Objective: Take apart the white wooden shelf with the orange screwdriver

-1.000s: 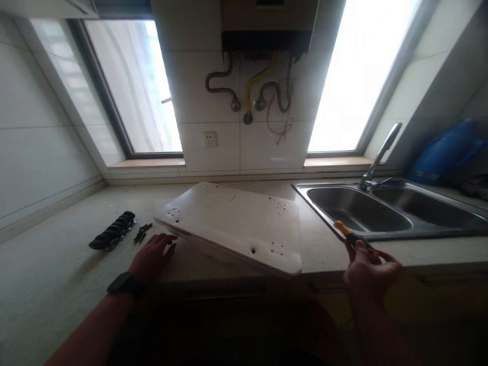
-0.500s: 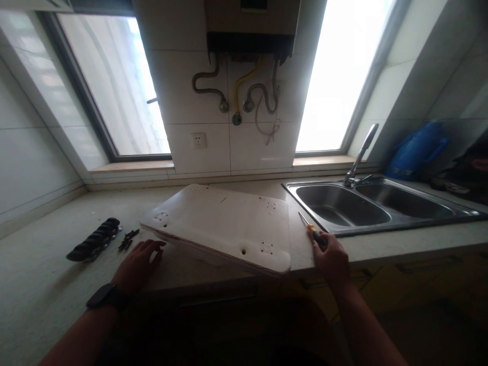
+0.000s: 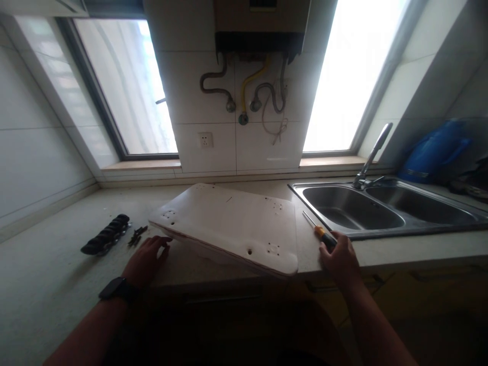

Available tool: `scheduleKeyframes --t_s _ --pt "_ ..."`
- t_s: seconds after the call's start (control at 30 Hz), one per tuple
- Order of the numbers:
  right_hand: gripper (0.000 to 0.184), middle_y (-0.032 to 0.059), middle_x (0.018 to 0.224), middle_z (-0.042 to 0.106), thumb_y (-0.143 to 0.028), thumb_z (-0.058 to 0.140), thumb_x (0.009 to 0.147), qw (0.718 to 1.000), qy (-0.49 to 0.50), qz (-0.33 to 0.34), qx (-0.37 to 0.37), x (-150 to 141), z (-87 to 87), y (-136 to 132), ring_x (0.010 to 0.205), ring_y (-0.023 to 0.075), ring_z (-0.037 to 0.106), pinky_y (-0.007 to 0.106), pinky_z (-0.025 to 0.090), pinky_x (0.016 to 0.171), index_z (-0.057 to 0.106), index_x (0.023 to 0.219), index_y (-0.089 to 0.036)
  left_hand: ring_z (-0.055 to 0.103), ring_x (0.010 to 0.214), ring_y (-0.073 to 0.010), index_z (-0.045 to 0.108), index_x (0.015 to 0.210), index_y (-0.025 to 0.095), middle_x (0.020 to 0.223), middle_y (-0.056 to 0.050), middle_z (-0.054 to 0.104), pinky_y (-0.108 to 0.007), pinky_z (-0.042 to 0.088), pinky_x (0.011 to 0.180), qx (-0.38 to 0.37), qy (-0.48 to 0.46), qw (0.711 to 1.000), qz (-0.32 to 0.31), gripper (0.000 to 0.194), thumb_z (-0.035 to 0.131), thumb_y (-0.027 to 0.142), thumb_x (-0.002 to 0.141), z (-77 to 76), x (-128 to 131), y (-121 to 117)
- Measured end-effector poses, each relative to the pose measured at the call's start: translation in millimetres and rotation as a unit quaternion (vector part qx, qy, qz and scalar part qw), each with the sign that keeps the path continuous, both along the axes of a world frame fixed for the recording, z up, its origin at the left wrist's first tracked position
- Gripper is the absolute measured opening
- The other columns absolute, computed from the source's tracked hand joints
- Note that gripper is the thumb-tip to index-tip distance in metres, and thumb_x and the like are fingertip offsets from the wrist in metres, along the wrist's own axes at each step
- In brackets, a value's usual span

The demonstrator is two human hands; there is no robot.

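A white board (image 3: 229, 223) with rounded corners lies at an angle on the counter, its top marked by groups of small holes and larger single holes. My left hand (image 3: 150, 258), with a black watch on the wrist, rests by the board's left corner. Its fingers are bent but apart, and nothing shows in them. In my right hand (image 3: 342, 259) is a screwdriver (image 3: 322, 234) with an orange and black handle. Its shaft points away from me, between the board and the sink. Left of my left hand lie a pile of small dark screws (image 3: 138, 236) and a row of black caster wheels (image 3: 107, 235).
A double steel sink (image 3: 400, 226) with a faucet (image 3: 369, 157) is set into the counter at the right. Beyond it stands a blue jug-like container (image 3: 434, 152). A water heater (image 3: 263, 23) with hoses hangs on the tiled wall between two windows.
The whole view has shifted slightly, so things appear farther right. My right hand keeps its hold on the screwdriver; my left hand stays beside the board's corner.
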State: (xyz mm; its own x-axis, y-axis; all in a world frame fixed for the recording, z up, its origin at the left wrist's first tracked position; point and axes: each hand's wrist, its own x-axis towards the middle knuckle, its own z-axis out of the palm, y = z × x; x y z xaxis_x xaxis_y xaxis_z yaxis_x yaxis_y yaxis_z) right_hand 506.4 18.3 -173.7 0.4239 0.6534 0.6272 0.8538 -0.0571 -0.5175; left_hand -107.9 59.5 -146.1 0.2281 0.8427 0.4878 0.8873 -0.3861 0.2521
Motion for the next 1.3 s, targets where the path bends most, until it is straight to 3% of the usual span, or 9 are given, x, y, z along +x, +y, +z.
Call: scheduleKeyframes --t_s 0.17,0.33,0.5,0.63,0.73,0.93,1.03,1.13,1.3 --pt "0.068 0.0173 0.143 0.056 -0.046 0.067 0.087 0.983 -0.064 0.106 0.136 -22.1 34.4 -11.3 0.132 0.0355 0.055 0.059 0.046 0.11 0.048 0.146 -0.019 0.067 0.089 -0.0288 0.063 0.105 0.021 0.102 -0.011 0.069 -0.049 0.057 0.084 -0.004 -0.108 0.991 0.077 0.028 0.052 0.044 0.094 6.2 -5.9 5.1" --pt "0.075 0.0134 0.16 0.043 -0.038 0.071 0.09 0.934 -0.206 0.275 0.096 -59.7 75.8 -24.0 0.144 0.0351 0.045 0.06 0.045 0.114 0.038 0.157 -0.028 0.068 0.114 -0.0323 0.041 0.134 0.019 0.137 -0.02 0.059 -0.053 0.06 0.09 -0.065 -0.306 0.947 0.071 0.058 0.062 0.05 0.09 4.3 -6.0 11.4" --pt "0.063 0.0106 0.154 0.052 -0.016 0.058 0.094 0.88 -0.281 0.378 0.058 -87.2 86.6 -15.0 0.146 0.0299 0.044 0.059 0.045 0.115 0.044 0.154 -0.027 0.065 0.126 -0.0321 -0.008 0.159 0.028 0.16 -0.028 0.034 -0.054 0.057 0.101 -0.108 -0.418 0.902 0.02 0.114 0.075 0.044 0.083 -1.3 -8.2 19.3" --pt "0.048 0.0107 0.143 0.062 -0.014 0.053 0.097 0.848 -0.298 0.433 0.063 -95.0 85.4 -6.8 0.139 0.0262 0.053 0.055 0.048 0.114 0.054 0.144 -0.022 0.062 0.131 -0.0334 -0.027 0.158 0.035 0.159 -0.025 0.038 -0.059 0.048 0.109 -0.116 -0.435 0.893 -0.022 0.128 0.076 0.041 0.083 7.7 -4.9 22.8" --pt "0.043 0.0112 0.142 0.064 -0.013 0.052 0.098 0.846 -0.287 0.443 0.077 -96.1 82.3 -5.8 0.138 0.0263 0.055 0.058 0.044 0.117 0.057 0.141 -0.021 0.062 0.13 -0.0336 -0.02 0.161 0.034 0.153 -0.022 0.046 -0.059 0.049 0.108 -0.113 -0.439 0.891 -0.03 0.124 0.076 0.04 0.082 18.1 7.6 22.8" --pt "0.038 0.0102 0.138 0.066 -0.011 0.051 0.098 0.852 -0.245 0.451 0.099 -99.3 84.5 -9.5 0.134 0.0263 0.059 0.059 0.043 0.118 0.061 0.133 -0.023 0.066 0.122 -0.0318 0.033 0.158 0.026 0.143 -0.017 0.056 -0.05 0.054 0.103 -0.106 -0.492 0.864 0.009 0.089 0.075 0.037 0.081 29.4 25.4 18.5" --pt "0.038 0.0109 0.137 0.067 -0.011 0.053 0.096 0.846 -0.248 0.46 0.109 -99.1 91.8 -8.8 0.132 0.0267 0.06 0.058 0.045 0.116 0.061 0.132 -0.022 0.068 0.114 -0.0285 0.044 0.151 0.024 0.133 -0.013 0.061 -0.047 0.056 0.099 -0.1 -0.513 0.852 0.021 0.073 0.069 0.033 0.083 35.1 27.5 13.5" --pt "0.042 0.0108 0.136 0.067 -0.009 0.056 0.093 0.846 -0.238 0.465 0.111 -95.7 101.1 -6.4 0.131 0.0269 0.061 0.058 0.048 0.113 0.061 0.133 -0.022 0.066 0.109 -0.0243 0.05 0.143 0.023 0.129 -0.009 0.061 -0.041 0.057 0.095 -0.078 -0.545 0.835 -0.02 0.058 0.058 0.03 0.086 48.1 30.5 7.6" --pt "0.045 0.0106 0.131 0.07 -0.018 0.068 0.088 0.853 -0.187 0.472 0.119 -87.6 118.5 -4.5 0.125 0.0295 0.065 0.054 0.053 0.107 0.064 0.132 -0.023 0.062 0.106 -0.025 0.059 0.128 0.022 0.126 -0.008 0.06 -0.035 0.057 0.085 -0.008 -0.466 0.885 -0.001 0.042 0.052 0.036 0.089 79.3 36.1 -0.3"
